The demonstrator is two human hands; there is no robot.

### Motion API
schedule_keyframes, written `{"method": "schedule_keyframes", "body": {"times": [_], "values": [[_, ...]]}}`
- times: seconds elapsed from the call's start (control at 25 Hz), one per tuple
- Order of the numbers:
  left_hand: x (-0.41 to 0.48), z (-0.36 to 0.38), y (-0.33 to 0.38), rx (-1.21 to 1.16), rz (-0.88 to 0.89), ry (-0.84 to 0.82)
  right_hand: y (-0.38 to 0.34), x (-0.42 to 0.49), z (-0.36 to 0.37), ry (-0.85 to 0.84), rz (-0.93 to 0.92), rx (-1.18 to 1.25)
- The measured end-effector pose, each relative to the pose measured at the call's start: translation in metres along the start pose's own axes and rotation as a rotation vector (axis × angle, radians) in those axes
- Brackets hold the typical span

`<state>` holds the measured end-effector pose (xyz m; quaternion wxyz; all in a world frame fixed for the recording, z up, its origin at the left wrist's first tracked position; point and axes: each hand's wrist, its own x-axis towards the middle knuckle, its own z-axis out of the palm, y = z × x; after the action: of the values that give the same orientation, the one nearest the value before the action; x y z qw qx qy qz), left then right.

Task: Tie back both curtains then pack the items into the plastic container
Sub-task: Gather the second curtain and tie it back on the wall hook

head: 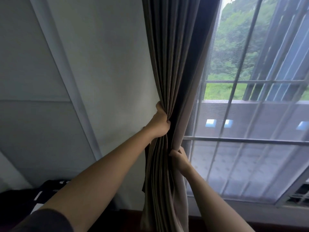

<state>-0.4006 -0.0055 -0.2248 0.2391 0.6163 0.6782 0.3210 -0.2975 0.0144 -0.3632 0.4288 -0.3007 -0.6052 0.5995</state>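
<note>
The brown curtain [168, 67] hangs gathered in folds between the white wall [107, 64] and the window [250, 114]. The left hand [160, 123] grips the bunched folds from the wall side, fingers curled round the cloth. Lower down, the right hand [179, 159] grips the curtain's window-side edge, fingers also curled on it. A sheer curtain [250, 164] covers the glass beside it.

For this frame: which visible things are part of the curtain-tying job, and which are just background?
In the job: brown curtain, bunched; left hand and right hand, both gripping it.
Just there: barred window, white wall, black object at lower left.
</note>
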Motion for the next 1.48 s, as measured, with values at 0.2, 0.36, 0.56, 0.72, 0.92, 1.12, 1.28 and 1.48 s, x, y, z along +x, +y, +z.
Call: {"method": "schedule_keyframes", "body": {"times": [0.2, 0.36, 0.56, 0.72, 0.92, 1.12, 1.28, 1.48], "values": [[0.002, 0.005, 0.004, -0.102, 0.024, -0.04, 0.01, -0.003, 0.026, 0.158, -0.043, -0.126], [0.001, 0.006, -0.001, -0.185, 0.005, -0.09, 0.015, 0.007, 0.034, 0.257, 0.035, -0.251], [-0.003, 0.007, -0.001, -0.094, 0.016, -0.101, 0.015, 0.012, 0.032, 0.191, 0.017, -0.31], [-0.002, 0.023, 0.008, 0.069, -0.033, 0.166, 0.032, 0.023, 0.048, 0.167, -0.014, -0.483], [0.005, 0.04, 0.0, -0.019, -0.115, 0.504, 0.043, 0.02, 0.057, 0.24, -0.028, -0.548], [0.007, 0.028, -0.012, -0.165, -0.088, 0.54, 0.037, 0.015, 0.052, 0.243, -0.12, -0.558], [0.016, 0.024, -0.013, -0.113, -0.119, 0.513, 0.031, 0.01, 0.063, 0.236, -0.144, -0.589], [0.011, 0.031, -0.015, -0.129, -0.063, 0.463, 0.037, 0.005, 0.051, 0.242, -0.081, -0.505]]}}
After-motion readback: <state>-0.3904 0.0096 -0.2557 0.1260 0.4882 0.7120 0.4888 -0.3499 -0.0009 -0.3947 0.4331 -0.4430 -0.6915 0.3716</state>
